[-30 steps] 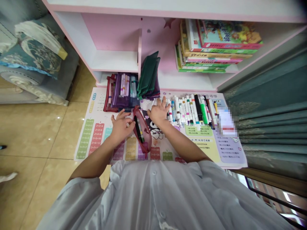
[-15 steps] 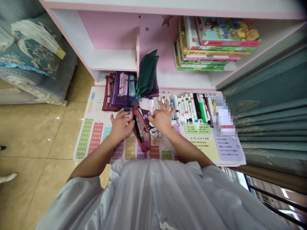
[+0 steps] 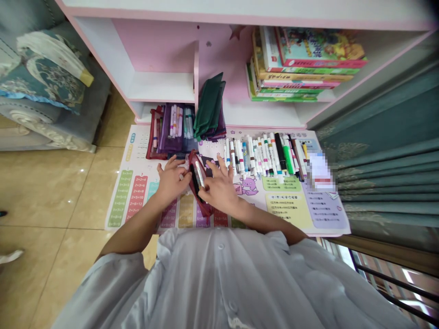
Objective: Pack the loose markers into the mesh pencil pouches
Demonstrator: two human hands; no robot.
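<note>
Red mesh pencil pouch (image 3: 201,205) is steadied at rim by left hand (image 3: 171,180), fingers curled, grip unconfirmed. Right hand (image 3: 220,188) is open, fingers spread over pens (image 3: 196,179) inside. Marker row (image 3: 260,157) is laid alongside on printed mat (image 3: 291,205).

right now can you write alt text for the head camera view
From head height, a person's left hand and right hand work at an open red mesh pencil case holding markers, on a printed times-table mat. A row of markers lies beside it, before a pink-and-white bookshelf with stacked books.
</note>
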